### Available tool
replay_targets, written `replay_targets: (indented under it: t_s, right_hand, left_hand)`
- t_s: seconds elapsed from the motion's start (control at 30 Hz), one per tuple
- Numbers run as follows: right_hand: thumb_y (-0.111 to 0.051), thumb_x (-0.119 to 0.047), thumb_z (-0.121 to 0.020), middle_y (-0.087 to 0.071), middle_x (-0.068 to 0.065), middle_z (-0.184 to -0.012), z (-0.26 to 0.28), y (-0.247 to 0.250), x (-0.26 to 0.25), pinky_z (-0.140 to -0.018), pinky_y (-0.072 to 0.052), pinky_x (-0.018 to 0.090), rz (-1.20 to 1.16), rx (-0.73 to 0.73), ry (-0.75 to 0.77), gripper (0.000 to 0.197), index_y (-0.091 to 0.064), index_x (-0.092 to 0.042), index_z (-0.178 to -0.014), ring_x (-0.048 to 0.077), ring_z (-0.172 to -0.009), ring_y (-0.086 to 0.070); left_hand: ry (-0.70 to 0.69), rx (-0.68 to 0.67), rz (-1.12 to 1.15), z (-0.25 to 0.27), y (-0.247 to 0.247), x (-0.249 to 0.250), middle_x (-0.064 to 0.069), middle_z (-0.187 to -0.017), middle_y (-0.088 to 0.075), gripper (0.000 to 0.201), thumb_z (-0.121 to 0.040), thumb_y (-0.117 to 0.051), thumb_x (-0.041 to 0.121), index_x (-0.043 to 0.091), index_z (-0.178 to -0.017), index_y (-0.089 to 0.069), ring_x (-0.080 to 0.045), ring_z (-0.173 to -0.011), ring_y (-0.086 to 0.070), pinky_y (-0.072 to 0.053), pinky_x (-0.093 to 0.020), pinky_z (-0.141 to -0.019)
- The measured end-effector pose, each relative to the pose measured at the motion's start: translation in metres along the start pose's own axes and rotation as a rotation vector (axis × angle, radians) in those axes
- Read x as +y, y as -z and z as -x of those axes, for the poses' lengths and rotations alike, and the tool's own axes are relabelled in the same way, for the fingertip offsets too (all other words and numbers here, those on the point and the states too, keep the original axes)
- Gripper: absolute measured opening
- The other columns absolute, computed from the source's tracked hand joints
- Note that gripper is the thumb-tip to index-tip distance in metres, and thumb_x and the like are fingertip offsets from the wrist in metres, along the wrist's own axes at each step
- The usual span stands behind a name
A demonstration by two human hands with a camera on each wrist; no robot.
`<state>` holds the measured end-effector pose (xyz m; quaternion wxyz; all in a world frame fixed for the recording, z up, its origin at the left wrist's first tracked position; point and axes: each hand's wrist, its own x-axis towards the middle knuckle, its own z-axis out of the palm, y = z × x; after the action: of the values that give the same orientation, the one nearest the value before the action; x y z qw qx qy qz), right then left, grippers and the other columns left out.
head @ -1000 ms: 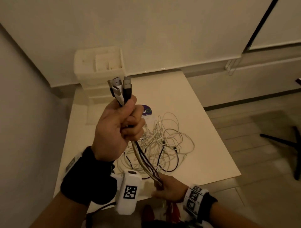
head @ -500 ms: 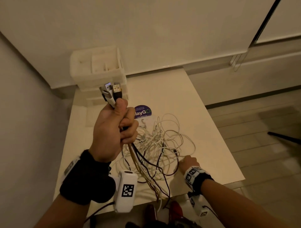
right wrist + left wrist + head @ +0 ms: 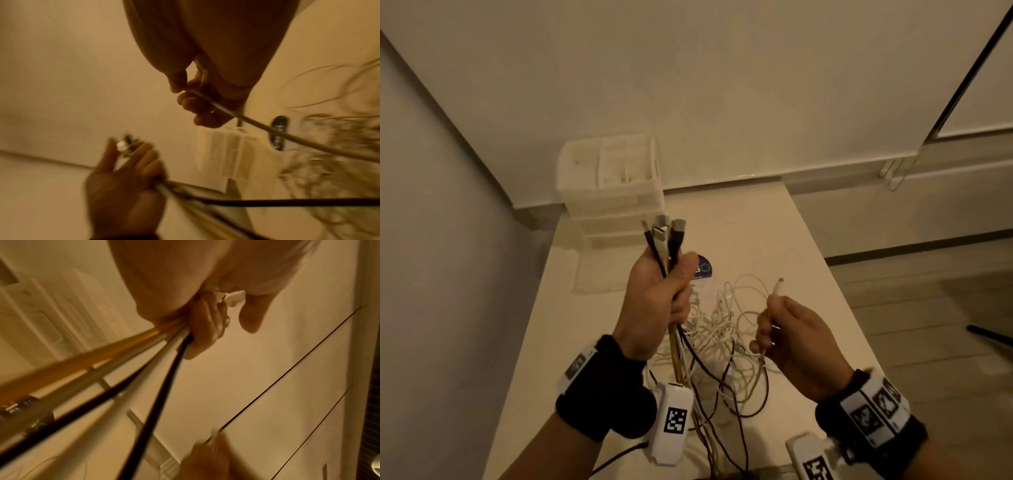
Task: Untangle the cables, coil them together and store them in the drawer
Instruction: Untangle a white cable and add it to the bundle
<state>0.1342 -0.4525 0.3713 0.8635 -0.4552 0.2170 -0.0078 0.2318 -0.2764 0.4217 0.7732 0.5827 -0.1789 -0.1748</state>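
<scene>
My left hand (image 3: 661, 301) is raised over the table and grips a bundle of cables (image 3: 664, 240), black, white and yellow, with their plugs sticking up above the fist. In the left wrist view those cables (image 3: 127, 363) run taut out of the fist. My right hand (image 3: 787, 329) is lifted to the right and pinches one white cable end (image 3: 777, 286), plug pointing up; the right wrist view shows that cable (image 3: 236, 112) trailing down. A tangle of white and black cables (image 3: 722, 335) lies on the white table (image 3: 774, 240). A white drawer unit (image 3: 613, 185) stands at the back left.
A round purple sticker (image 3: 703, 269) lies on the table behind my left hand. Walls close in at the left and back. The table's right edge (image 3: 835, 301) drops to a tiled floor, where a dark stand leg (image 3: 989, 335) shows.
My right hand rose from the table's front edge and now holds one white cable end up beside the bundle. My left hand kept its grip and shifted slightly right.
</scene>
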Motion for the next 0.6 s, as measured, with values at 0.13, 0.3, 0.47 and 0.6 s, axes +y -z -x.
replay_targets:
  t_s: [0.13,0.3,0.47,0.6]
  right_hand:
    - [-0.056,-0.002,-0.087,-0.056,0.013,-0.074,0.006,-0.052,-0.023,-0.056,-0.046,0.029,-0.063,-0.240,0.138,0.008,-0.054,0.000,-0.095,0.019,-0.058,-0.049]
    - [-0.051,0.001,-0.094,-0.054,0.022,-0.069,0.009,-0.081,-0.024,-0.054,-0.049,0.028,0.099,-0.151,0.306,0.010,-0.056,0.008,-0.099,0.021,-0.055,-0.054]
    - [-0.056,-0.005,-0.094,-0.061,0.010,-0.064,0.009,-0.087,-0.020,-0.052,-0.048,0.030,0.346,-0.092,0.398,0.007,-0.052,0.001,-0.094,0.024,-0.053,-0.056]
    - [-0.055,-0.013,-0.096,-0.057,0.003,-0.057,0.009,-0.079,-0.007,-0.047,-0.037,0.031,0.578,-0.166,0.381,0.010,-0.052,-0.008,-0.089,0.015,-0.046,-0.046]
  left_hand:
    - [-0.018,-0.086,-0.091,-0.003,-0.014,-0.001,-0.004,-0.055,-0.033,0.032,-0.086,-0.066,0.033,0.008,-0.084,-0.047,-0.014,-0.038,-0.024,-0.024,-0.021,-0.039]
    - [-0.075,-0.041,-0.157,-0.001,-0.025,0.004,0.001,-0.051,-0.050,0.030,-0.092,-0.061,0.026,-0.002,-0.086,-0.052,-0.012,-0.040,-0.043,-0.037,-0.021,-0.040]
    - [-0.008,0.076,-0.182,-0.001,-0.025,-0.001,0.002,-0.052,-0.046,0.032,-0.100,-0.046,0.029,0.000,-0.086,-0.048,-0.016,-0.040,-0.040,-0.036,-0.024,-0.041]
    - [-0.058,0.207,-0.144,-0.010,-0.012,0.001,-0.001,-0.059,-0.050,0.042,-0.103,-0.036,0.031,0.008,-0.073,-0.055,-0.019,-0.050,-0.044,-0.038,-0.029,-0.047]
